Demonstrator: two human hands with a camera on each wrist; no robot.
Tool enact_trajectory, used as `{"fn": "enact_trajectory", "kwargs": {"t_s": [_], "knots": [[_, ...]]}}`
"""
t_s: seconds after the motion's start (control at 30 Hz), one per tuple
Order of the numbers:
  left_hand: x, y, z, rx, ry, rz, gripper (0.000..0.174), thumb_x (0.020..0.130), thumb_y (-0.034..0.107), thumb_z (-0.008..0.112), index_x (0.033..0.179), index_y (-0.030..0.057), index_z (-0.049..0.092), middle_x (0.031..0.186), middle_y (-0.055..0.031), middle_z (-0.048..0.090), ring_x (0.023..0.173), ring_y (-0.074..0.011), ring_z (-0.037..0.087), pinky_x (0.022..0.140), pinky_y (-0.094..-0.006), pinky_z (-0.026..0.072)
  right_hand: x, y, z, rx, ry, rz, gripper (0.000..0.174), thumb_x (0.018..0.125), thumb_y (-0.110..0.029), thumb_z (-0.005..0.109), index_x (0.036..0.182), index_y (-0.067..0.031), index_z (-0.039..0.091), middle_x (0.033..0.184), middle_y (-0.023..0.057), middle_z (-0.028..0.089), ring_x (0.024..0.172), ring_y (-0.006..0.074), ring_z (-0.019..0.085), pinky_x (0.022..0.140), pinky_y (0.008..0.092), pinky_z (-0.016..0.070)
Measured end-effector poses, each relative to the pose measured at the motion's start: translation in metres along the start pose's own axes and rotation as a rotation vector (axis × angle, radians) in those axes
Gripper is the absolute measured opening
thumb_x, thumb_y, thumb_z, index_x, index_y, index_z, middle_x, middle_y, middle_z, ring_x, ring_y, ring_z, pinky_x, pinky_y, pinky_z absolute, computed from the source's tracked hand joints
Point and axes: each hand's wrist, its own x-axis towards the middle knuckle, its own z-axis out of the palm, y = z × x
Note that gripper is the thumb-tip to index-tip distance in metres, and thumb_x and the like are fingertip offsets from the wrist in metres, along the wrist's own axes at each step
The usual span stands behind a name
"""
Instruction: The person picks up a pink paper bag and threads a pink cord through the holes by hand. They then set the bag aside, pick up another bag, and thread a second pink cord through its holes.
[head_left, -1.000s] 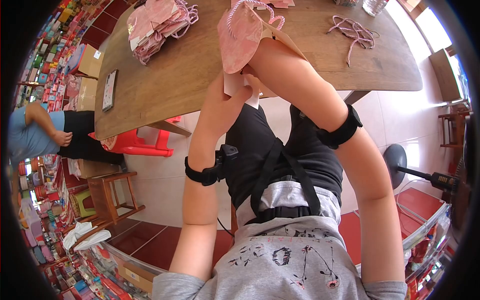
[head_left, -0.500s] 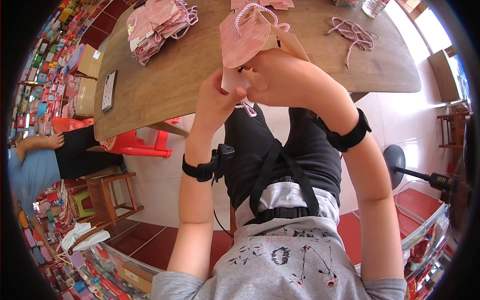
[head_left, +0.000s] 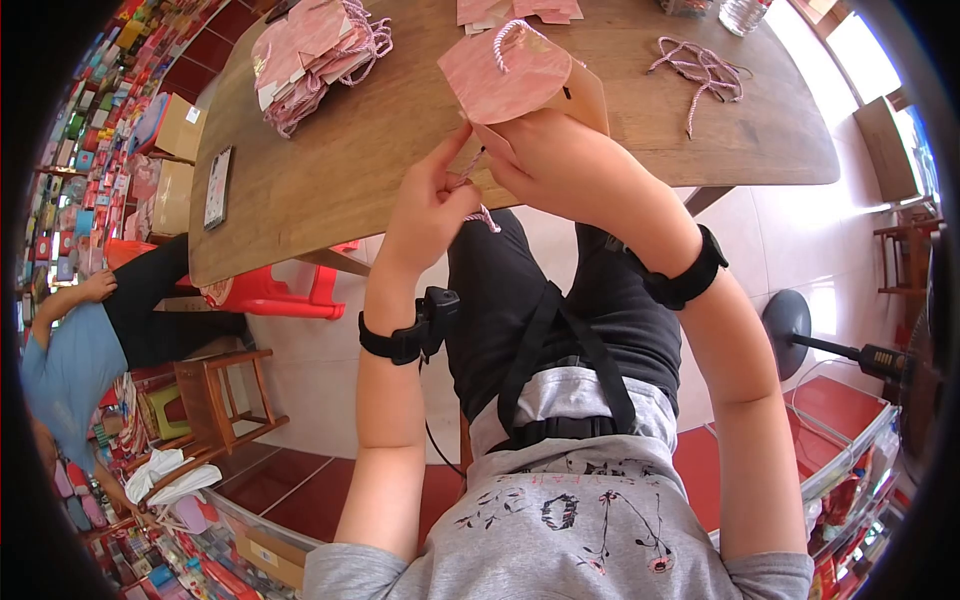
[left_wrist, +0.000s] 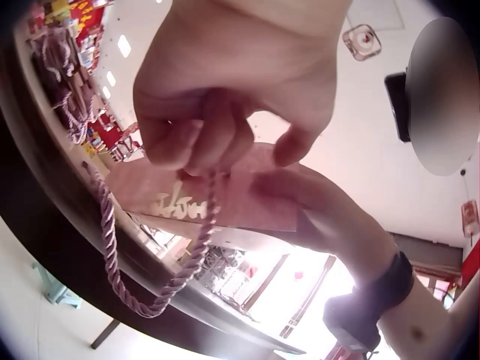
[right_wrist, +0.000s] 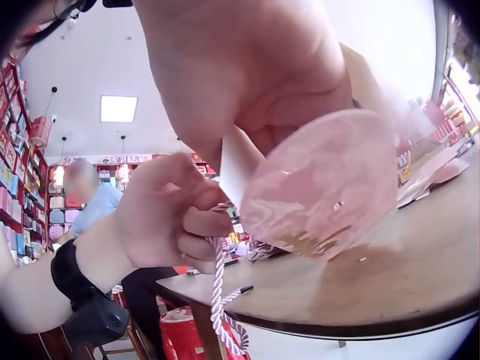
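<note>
A pink marbled paper gift bag (head_left: 505,85) with a rounded flap and a twisted cord loop on top is held over the table's near edge. My right hand (head_left: 565,150) grips it, its fingers partly hidden behind the flap in the right wrist view. Just left of the bag, my left hand (head_left: 430,205) pinches a pink-and-white twisted cord (right_wrist: 218,292) close to the bag's side. The cord's loose part hangs in a loop below the fingers, with a dark tip at its end. Gold lettering (left_wrist: 178,206) shows on the bag in the left wrist view.
On the wooden table (head_left: 350,180) lie a stack of pink bags (head_left: 300,65), more pink paper pieces (head_left: 520,12), loose cords (head_left: 700,72) and a phone (head_left: 217,188). A clear cup (head_left: 742,15) stands at the far right. A person in blue (head_left: 75,360) sits at the left.
The left hand has moved from the bag's edge to the cord and pulled slightly away. The bag has turned, showing more of its flap. The person at the left has shifted lower in view.
</note>
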Motion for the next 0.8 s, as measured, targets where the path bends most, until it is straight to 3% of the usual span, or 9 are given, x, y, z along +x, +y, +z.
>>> {"fn": "enact_trajectory", "kwargs": {"t_s": [0.07,0.17,0.2,0.27,0.3,0.37,0.6,0.67,0.8], "knots": [[0.004,0.011,0.019,0.644,0.258,-0.073,0.056,0.079,0.026,0.066,0.121,-0.0083,0.051,0.052,-0.0078,0.055,0.048,-0.0116,0.055,0.048,-0.0284,0.0413,0.001,0.002,0.002,-0.003,0.065,-0.051,0.014,0.078,-0.009,0.055,0.079,0.0051,0.055,0.063,0.0170,0.059,0.064,0.0323,0.062,0.057,0.0380,0.0504],[0.008,0.022,0.027,0.990,0.341,-0.053,0.037,0.082,0.025,0.065,0.105,-0.0039,0.063,0.050,-0.0145,0.054,0.046,-0.0213,0.058,0.048,-0.0315,0.0438,0.000,-0.003,-0.003,0.003,-0.027,0.066,0.014,0.078,-0.010,0.055,0.077,0.0040,0.057,0.063,0.0169,0.060,0.063,0.0318,0.063,0.055,0.0375,0.0504],[0.009,0.017,0.024,0.990,0.341,-0.053,0.037,0.082,0.025,0.065,0.105,-0.0039,0.063,0.050,-0.0145,0.054,0.046,-0.0213,0.058,0.048,-0.0315,0.0438,0.000,-0.005,-0.005,0.003,-0.027,0.066,0.014,0.078,-0.010,0.055,0.077,0.0040,0.057,0.063,0.0169,0.060,0.063,0.0318,0.063,0.055,0.0375,0.0504],[0.012,0.002,0.017,0.999,0.376,0.199,0.026,0.084,0.026,0.063,0.095,0.0021,0.066,0.052,-0.0154,0.055,0.047,-0.0273,0.058,0.048,-0.0339,0.0444,0.001,-0.006,-0.009,0.012,-0.053,0.084,0.014,0.079,-0.010,0.056,0.076,0.0041,0.057,0.064,0.0172,0.060,0.061,0.0322,0.063,0.053,0.0383,0.0502],[0.011,0.008,0.021,0.998,0.374,0.199,0.026,0.084,0.026,0.063,0.095,0.0021,0.066,0.052,-0.0154,0.055,0.047,-0.0273,0.058,0.048,-0.0339,0.0444,0.001,-0.006,-0.009,0.011,-0.052,0.087,0.014,0.079,-0.010,0.056,0.076,0.0041,0.057,0.064,0.0172,0.060,0.061,0.0322,0.063,0.053,0.0383,0.0502],[0.009,0.022,0.028,1.075,0.323,-0.018,0.020,0.084,0.025,0.063,0.092,0.0068,0.067,0.052,-0.0140,0.056,0.046,-0.0276,0.058,0.047,-0.0352,0.0442,0.001,-0.005,-0.008,-0.008,-0.050,0.071,0.015,0.079,-0.010,0.056,0.076,0.0038,0.057,0.063,0.0177,0.060,0.060,0.0321,0.063,0.052,0.0382,0.0500],[0.012,0.007,0.019,1.007,0.337,0.161,0.014,0.085,0.022,0.061,0.088,0.0105,0.068,0.054,-0.0136,0.057,0.045,-0.0264,0.057,0.046,-0.0351,0.0419,0.000,-0.007,-0.012,-0.002,-0.069,0.094,0.014,0.079,-0.010,0.056,0.077,0.0039,0.056,0.063,0.0173,0.059,0.061,0.0319,0.063,0.052,0.0384,0.0499],[0.013,0.002,0.014,0.977,0.302,0.256,0.009,0.085,0.009,0.060,0.087,0.0010,0.065,0.057,-0.0130,0.056,0.046,-0.0116,0.054,0.046,-0.0249,0.0380,0.001,-0.006,-0.013,-0.014,-0.102,0.078,0.015,0.080,-0.012,0.056,0.078,0.0031,0.055,0.065,0.0172,0.060,0.063,0.0324,0.062,0.054,0.0391,0.0503],[0.013,0.002,0.010,0.900,0.270,0.221,0.010,0.085,0.007,0.060,0.088,-0.0014,0.065,0.062,-0.0080,0.062,0.052,-0.0085,0.056,0.050,-0.0228,0.0420,0.002,-0.003,-0.010,0.007,-0.126,0.114,0.014,0.081,-0.012,0.056,0.080,0.0025,0.056,0.068,0.0173,0.060,0.067,0.0333,0.062,0.057,0.0397,0.0505]]}}
